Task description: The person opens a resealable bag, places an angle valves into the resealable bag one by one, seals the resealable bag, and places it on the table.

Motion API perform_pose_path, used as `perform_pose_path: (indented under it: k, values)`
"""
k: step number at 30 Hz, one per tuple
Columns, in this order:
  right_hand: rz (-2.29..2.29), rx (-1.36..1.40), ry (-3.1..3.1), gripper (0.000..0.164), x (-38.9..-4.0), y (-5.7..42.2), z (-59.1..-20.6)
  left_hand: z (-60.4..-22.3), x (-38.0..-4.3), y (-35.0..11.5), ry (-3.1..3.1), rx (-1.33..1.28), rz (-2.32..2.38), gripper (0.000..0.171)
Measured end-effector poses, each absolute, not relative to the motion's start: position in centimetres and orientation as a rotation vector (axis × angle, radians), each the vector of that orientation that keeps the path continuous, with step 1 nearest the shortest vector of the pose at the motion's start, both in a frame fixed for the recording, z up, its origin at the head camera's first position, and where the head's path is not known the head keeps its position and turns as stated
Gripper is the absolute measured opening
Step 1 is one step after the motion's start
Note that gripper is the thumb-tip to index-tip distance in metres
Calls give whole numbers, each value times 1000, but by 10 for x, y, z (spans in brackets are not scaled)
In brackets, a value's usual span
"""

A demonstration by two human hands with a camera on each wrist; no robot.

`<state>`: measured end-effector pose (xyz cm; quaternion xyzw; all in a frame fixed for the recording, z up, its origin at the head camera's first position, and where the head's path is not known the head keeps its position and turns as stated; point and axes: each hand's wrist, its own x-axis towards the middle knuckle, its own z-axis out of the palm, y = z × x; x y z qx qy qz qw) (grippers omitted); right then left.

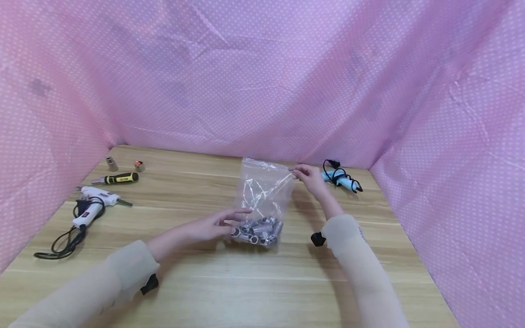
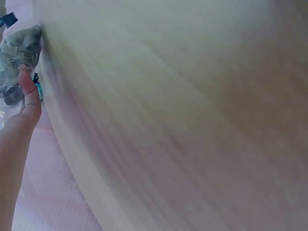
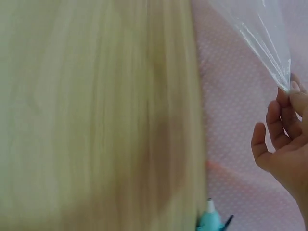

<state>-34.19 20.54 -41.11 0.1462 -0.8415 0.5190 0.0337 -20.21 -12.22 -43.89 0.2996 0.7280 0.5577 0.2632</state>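
A clear zip bag [image 1: 262, 182] stands on the wooden table with several metal sockets [image 1: 260, 230] gathered in its bottom. My right hand [image 1: 308, 177] pinches the bag's upper right corner between thumb and fingertips. In the right wrist view, the plastic stretches taut from that pinch, and the other fingers [image 3: 274, 127] are loosely bent. My left hand [image 1: 219, 224] rests against the bag's lower left side, its fingers extended over the plastic and its thumb by the sockets. The left wrist view shows the thumb [image 2: 30, 91] against the bulging bag [image 2: 19, 53].
At the left lie a white glue gun [image 1: 92, 205] with a black cord, a yellow-and-black screwdriver [image 1: 119, 178], a loose metal socket [image 1: 111, 164] and a short metal piece [image 1: 139, 166] with copper colour inside. A light-blue corded tool [image 1: 346, 181] lies right. Pink dotted cloth [image 1: 246, 91] surrounds the table.
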Motion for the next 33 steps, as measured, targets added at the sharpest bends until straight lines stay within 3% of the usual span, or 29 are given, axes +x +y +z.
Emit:
perform_pose_path:
  k: [4,13,22,27,33]
  values:
    - [1690,390,-2679,28,-347,198,-418,-441,-204,-125,2043,734,1445,63]
    - [1552,487,-2926,46,-352,183,-426,-443,-209,-127,2291,856,1187,86]
    - [1292,877,-3060,80,-360,180,-439,-444,-211,-126,2402,756,1094,86]
    - [1166,919,-3116,91,-366,179,-449,-443,-217,-124,2424,680,1142,84]
    - [931,892,-3203,100,-371,175,-453,-442,-222,-121,2540,767,1029,86]
